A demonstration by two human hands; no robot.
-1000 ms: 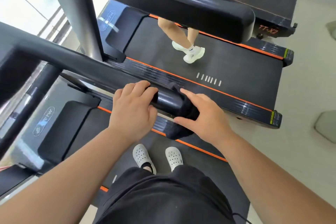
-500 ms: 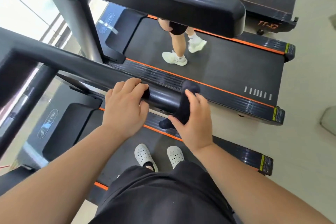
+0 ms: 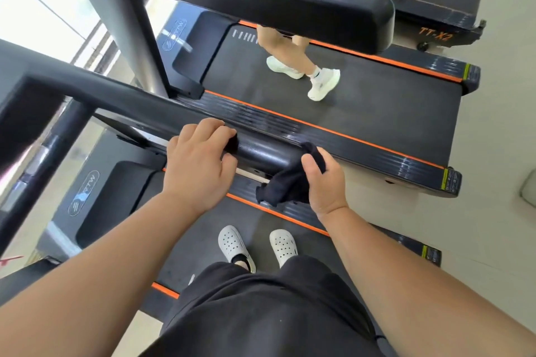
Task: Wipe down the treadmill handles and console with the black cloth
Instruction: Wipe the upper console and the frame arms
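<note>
The glossy black right handle (image 3: 261,152) of my treadmill runs from the upper left down to its rounded end at centre. My left hand (image 3: 197,165) is wrapped over the top of this handle, a short way back from its end. My right hand (image 3: 324,182) is closed on the black cloth (image 3: 285,187), which is bunched against the handle's end and hangs below it. The console is out of view to the left.
A second treadmill (image 3: 377,113) stands close on the right, with a person walking on its belt (image 3: 301,72). Its thick black handle (image 3: 275,0) crosses overhead. My feet in white clogs (image 3: 258,246) stand on my belt. Pale floor lies to the right.
My right hand with the cloth has slid down off the handle's end, so the cloth now hangs lower. My left hand keeps its grip. The neighbour's feet have stepped along the belt.
</note>
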